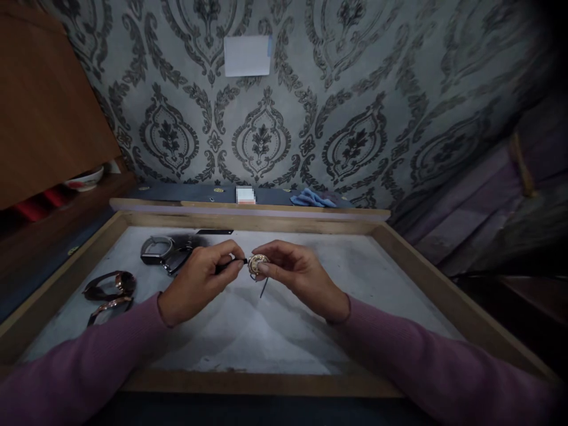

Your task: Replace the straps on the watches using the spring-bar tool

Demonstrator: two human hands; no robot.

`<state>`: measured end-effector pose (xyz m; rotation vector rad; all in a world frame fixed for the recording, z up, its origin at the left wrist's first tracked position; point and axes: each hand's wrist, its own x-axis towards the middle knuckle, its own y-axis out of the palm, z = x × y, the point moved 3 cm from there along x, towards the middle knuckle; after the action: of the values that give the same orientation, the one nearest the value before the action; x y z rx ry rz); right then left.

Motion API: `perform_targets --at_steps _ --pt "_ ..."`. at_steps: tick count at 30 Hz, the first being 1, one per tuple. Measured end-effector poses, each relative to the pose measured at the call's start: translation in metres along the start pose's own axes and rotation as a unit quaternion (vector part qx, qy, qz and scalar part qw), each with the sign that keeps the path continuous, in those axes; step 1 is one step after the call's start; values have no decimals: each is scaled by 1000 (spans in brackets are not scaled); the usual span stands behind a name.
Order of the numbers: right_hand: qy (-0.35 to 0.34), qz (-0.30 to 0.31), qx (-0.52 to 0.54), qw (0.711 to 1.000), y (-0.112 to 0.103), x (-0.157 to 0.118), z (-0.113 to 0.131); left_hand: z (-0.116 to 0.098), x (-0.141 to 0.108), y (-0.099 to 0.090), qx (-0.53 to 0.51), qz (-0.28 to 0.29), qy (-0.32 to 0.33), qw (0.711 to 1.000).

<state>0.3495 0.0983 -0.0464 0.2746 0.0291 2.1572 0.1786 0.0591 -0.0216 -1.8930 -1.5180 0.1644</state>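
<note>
A round gold-and-silver watch case (257, 264) is pinched between the thumb and fingers of my right hand (298, 273). My left hand (207, 273) is closed on a slim black piece (226, 264), whose far end comes up to the left side of the watch case. Whether the two touch, I cannot tell. Below the case is a thin dark stick (264, 287); whether it lies on the tray or hangs from the hand is unclear. Both hands are above the middle of a wood-rimmed tray (284, 220) with a whitish bottom.
Several watches are left of my hands, including a silver-banded watch (155, 249) and a brown-strapped watch (110, 286). A black blade-like strip (215, 232) lies near the tray's back rim. Beyond it are a blue cloth (312, 198) and a small white box (245, 195).
</note>
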Motion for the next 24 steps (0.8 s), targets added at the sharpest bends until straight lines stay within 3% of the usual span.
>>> perform_targets --at_steps 8,24 --pt "22 6 30 999 3 1 1 1 0 1 19 -6 7 1000" --pt "-32 1 -60 998 5 -2 3 -4 -2 0 97 -27 39 994"
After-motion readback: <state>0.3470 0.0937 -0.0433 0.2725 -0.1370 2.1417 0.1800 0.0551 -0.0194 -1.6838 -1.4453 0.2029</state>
